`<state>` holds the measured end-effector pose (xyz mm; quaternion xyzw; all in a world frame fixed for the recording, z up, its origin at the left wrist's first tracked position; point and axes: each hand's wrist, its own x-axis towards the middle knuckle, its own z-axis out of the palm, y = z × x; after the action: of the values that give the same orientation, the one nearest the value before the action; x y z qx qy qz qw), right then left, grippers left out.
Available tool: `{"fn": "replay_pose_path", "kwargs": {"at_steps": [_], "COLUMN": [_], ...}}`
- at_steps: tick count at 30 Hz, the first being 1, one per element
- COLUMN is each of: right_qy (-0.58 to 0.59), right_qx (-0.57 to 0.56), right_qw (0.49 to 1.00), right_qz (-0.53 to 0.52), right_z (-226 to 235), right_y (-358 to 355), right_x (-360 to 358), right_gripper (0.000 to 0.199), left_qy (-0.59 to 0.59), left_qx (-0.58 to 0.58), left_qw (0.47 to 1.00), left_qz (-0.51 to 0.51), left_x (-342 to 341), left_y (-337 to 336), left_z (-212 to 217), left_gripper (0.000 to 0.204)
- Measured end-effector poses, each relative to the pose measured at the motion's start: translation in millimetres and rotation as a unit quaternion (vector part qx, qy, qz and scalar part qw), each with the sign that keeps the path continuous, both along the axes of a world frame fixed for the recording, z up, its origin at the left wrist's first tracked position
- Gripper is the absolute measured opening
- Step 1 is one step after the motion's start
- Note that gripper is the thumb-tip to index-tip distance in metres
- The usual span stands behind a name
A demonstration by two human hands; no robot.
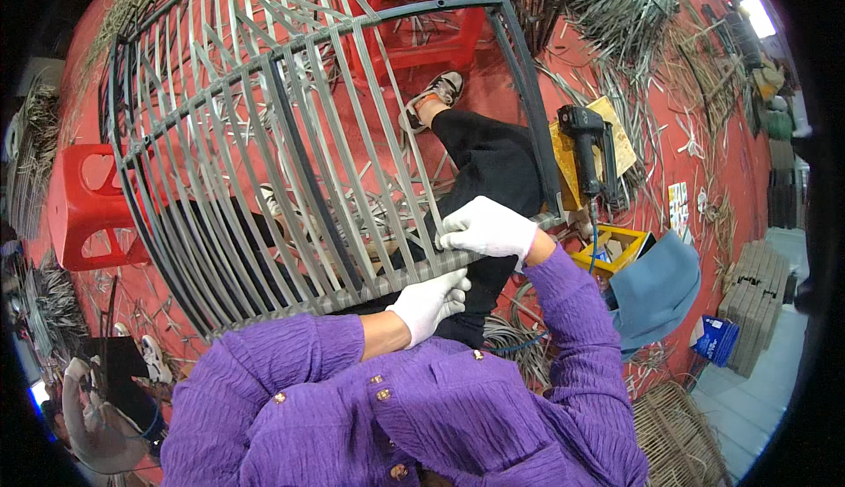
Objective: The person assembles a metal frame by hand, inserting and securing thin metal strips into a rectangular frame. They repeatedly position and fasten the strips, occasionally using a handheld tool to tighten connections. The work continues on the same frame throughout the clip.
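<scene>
A dark metal frame (519, 73) lies across my lap, crossed by rows of flat grey woven strips (251, 188). Its near rail (343, 298) is wrapped in the same grey strip. My right hand (493, 227), in a white glove, is above the rail with its fingertips pinched on a flat grey strip (414, 174) that runs up toward the frame's middle bar. My left hand (431, 305), also gloved in white, is against the near side of the rail. Its fingers are curled together, and what they grip is hidden.
A black staple gun (585, 148) with a blue hose rests beside a yellow box (620, 249) at the right. Blue cloth (656, 284) hangs near it. Red stools (97, 210) stand at left and far side. Strip bundles (625, 3) and scraps litter the red floor (651, 170).
</scene>
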<state>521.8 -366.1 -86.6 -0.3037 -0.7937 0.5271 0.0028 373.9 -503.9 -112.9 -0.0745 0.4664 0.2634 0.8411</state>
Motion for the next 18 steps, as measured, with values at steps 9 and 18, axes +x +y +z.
{"fn": "replay_pose_path", "kwargs": {"at_steps": [9,18], "right_qy": [0.018,0.136], "right_qx": [-0.027,-0.200], "right_qw": [0.999,0.970], "right_qz": [-0.010,0.022], "right_z": [-1.6,15.1], "right_y": [0.7,8.2], "right_x": [-5.1,11.9], "right_gripper": [0.030,0.027], "left_qy": [0.033,-0.175], "left_qx": [-0.021,0.074], "left_qw": [0.998,0.980], "left_qz": [-0.051,-0.060], "left_x": [-2.0,-53.6], "left_y": [13.2,79.0], "left_z": [27.0,114.5], "left_gripper": [0.015,0.024]}}
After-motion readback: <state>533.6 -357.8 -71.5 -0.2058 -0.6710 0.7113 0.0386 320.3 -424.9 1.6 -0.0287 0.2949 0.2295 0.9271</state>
